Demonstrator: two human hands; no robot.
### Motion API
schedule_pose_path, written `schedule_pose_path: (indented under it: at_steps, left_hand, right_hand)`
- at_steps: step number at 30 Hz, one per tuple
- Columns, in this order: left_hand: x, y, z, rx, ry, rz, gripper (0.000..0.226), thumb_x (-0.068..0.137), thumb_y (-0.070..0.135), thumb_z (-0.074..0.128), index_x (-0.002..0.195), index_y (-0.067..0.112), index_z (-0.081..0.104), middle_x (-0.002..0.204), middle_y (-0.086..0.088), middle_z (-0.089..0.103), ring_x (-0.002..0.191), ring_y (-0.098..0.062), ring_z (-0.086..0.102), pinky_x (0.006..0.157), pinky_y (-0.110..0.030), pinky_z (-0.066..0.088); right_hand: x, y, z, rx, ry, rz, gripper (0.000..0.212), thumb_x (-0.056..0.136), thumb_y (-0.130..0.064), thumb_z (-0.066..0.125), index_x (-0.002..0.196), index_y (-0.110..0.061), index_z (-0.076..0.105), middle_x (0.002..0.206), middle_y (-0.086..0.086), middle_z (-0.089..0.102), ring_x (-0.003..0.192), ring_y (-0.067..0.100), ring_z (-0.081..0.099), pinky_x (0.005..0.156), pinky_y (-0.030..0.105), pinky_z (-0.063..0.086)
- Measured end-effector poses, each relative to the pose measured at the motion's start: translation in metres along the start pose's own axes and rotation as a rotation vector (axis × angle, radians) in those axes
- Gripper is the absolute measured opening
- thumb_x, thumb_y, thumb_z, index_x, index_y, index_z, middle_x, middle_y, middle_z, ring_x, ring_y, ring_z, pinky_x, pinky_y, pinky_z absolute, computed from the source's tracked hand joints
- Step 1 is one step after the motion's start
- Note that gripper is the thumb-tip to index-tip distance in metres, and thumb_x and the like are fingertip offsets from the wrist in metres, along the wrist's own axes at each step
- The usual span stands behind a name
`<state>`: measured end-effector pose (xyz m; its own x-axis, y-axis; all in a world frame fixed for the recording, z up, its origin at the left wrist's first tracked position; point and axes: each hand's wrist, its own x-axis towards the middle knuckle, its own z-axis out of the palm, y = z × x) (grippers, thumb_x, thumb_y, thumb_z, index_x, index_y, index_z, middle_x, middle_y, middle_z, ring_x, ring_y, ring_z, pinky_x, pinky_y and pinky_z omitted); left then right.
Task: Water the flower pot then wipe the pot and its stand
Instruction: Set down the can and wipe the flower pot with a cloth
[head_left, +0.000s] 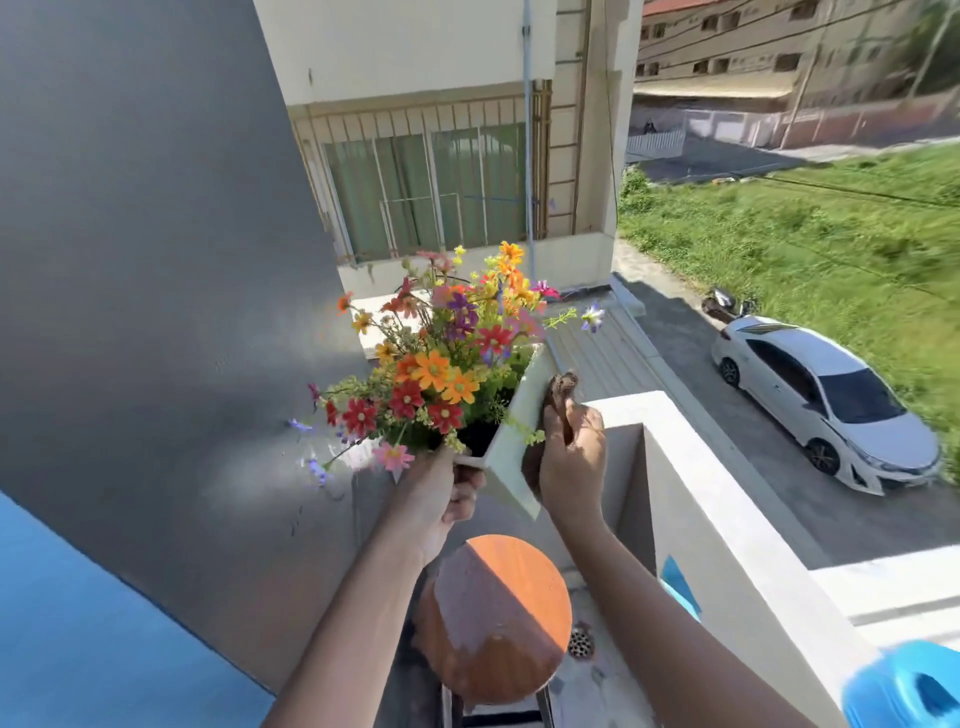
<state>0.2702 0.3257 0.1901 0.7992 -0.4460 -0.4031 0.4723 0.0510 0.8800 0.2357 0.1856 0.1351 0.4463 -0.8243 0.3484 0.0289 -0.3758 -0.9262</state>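
Observation:
A white rectangular flower pot (524, 415) full of orange, red and purple flowers (441, 358) is lifted in the air and tilted. My left hand (441, 493) grips its near corner from below. My right hand (569, 457) presses a brown cloth (563, 387) against the pot's right side wall. Directly below the pot stands the round orange-brown wooden stand (498, 618), its top bare and half in shadow.
A grey wall (156, 312) runs along the left. A white balcony parapet (727, 519) borders the right, with a street and white car (821, 405) far below. A blue watering can (904, 686) sits at the lower right. A floor drain (581, 643) lies beside the stand.

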Motion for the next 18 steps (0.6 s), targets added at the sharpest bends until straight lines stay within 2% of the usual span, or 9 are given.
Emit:
schedule_pose_path:
  at_steps: [2, 4, 5, 9, 11, 13, 14, 16, 18]
  left_hand:
    - [0.008, 0.0, -0.006, 0.061, 0.016, 0.01, 0.041, 0.103, 0.01, 0.027, 0.071, 0.006, 0.052, 0.053, -0.008, 0.05, 0.032, -0.004, 0.029, 0.033, -0.014, 0.017]
    - [0.016, -0.005, -0.01, 0.121, 0.025, 0.016, 0.037, 0.103, 0.014, 0.031, 0.074, 0.009, 0.053, 0.058, -0.009, 0.05, 0.031, -0.005, 0.031, 0.032, -0.014, 0.018]
    - [0.02, -0.009, -0.012, 0.131, 0.037, 0.014, 0.034, 0.103, 0.018, 0.035, 0.075, 0.01, 0.054, 0.06, -0.009, 0.052, 0.03, -0.004, 0.034, 0.031, -0.014, 0.021]
    - [0.038, -0.031, -0.017, 0.171, 0.029, 0.025, 0.032, 0.101, 0.026, 0.043, 0.075, 0.012, 0.058, 0.06, -0.005, 0.057, 0.031, -0.004, 0.042, 0.032, -0.017, 0.028]
    - [0.039, -0.037, -0.02, 0.176, -0.009, 0.029, 0.035, 0.101, 0.021, 0.042, 0.071, 0.011, 0.055, 0.057, -0.003, 0.055, 0.033, -0.005, 0.038, 0.03, -0.017, 0.027]
    - [0.036, -0.042, -0.023, 0.203, -0.033, 0.023, 0.032, 0.101, 0.019, 0.045, 0.07, 0.012, 0.051, 0.057, -0.002, 0.054, 0.038, -0.007, 0.037, 0.03, -0.016, 0.027]
    - [0.035, -0.043, -0.024, 0.211, -0.042, 0.03, 0.029, 0.1, 0.021, 0.047, 0.073, 0.011, 0.05, 0.056, -0.002, 0.054, 0.039, -0.009, 0.036, 0.032, -0.017, 0.026]
    - [0.039, -0.043, -0.026, 0.217, -0.028, 0.022, 0.03, 0.1, 0.024, 0.048, 0.074, 0.008, 0.05, 0.053, -0.003, 0.057, 0.041, -0.014, 0.035, 0.036, -0.019, 0.023]
    - [0.047, -0.048, -0.028, 0.27, -0.024, 0.022, 0.03, 0.1, 0.02, 0.045, 0.073, 0.008, 0.05, 0.059, -0.006, 0.06, 0.043, -0.018, 0.036, 0.042, -0.025, 0.022]
  right_hand:
    - [-0.022, -0.006, 0.003, -0.028, -0.034, -0.03, 0.022, 0.096, -0.006, 0.055, 0.113, -0.008, 0.067, 0.107, 0.002, 0.061, 0.098, 0.011, 0.054, 0.09, 0.02, 0.041]
    - [-0.048, -0.016, 0.006, -0.045, -0.087, -0.043, 0.017, 0.096, -0.006, 0.055, 0.093, -0.016, 0.068, 0.095, 0.0, 0.061, 0.085, 0.0, 0.053, 0.073, 0.017, 0.038]
    - [-0.057, -0.018, 0.01, -0.052, -0.089, -0.056, 0.016, 0.096, -0.007, 0.054, 0.087, -0.015, 0.066, 0.093, 0.002, 0.06, 0.082, 0.001, 0.053, 0.069, 0.015, 0.037]
    - [-0.052, -0.018, 0.02, -0.047, -0.006, -0.018, 0.017, 0.092, -0.01, 0.051, 0.098, -0.007, 0.067, 0.097, 0.007, 0.062, 0.091, 0.023, 0.061, 0.075, 0.023, 0.042]
    - [-0.033, -0.009, 0.018, -0.108, -0.003, 0.08, 0.022, 0.091, 0.0, 0.052, 0.108, -0.002, 0.066, 0.102, 0.012, 0.063, 0.095, 0.025, 0.058, 0.073, 0.015, 0.038]
    - [-0.016, 0.006, 0.01, -0.148, -0.11, 0.292, 0.031, 0.092, 0.002, 0.052, 0.122, 0.005, 0.058, 0.12, 0.021, 0.059, 0.099, 0.028, 0.058, 0.069, 0.008, 0.037]
    - [-0.012, 0.011, 0.005, -0.119, -0.183, 0.397, 0.037, 0.093, 0.004, 0.05, 0.13, 0.006, 0.052, 0.124, 0.019, 0.057, 0.093, 0.022, 0.059, 0.061, 0.001, 0.038]
    - [-0.009, 0.012, 0.005, -0.19, -0.241, 0.438, 0.039, 0.096, 0.007, 0.043, 0.134, 0.009, 0.045, 0.109, 0.007, 0.057, 0.069, 0.002, 0.05, 0.045, -0.002, 0.035]
    - [-0.008, 0.007, 0.015, -0.18, -0.081, 0.292, 0.03, 0.092, 0.01, 0.038, 0.114, 0.013, 0.059, 0.1, 0.01, 0.057, 0.07, 0.006, 0.057, 0.055, 0.009, 0.041]
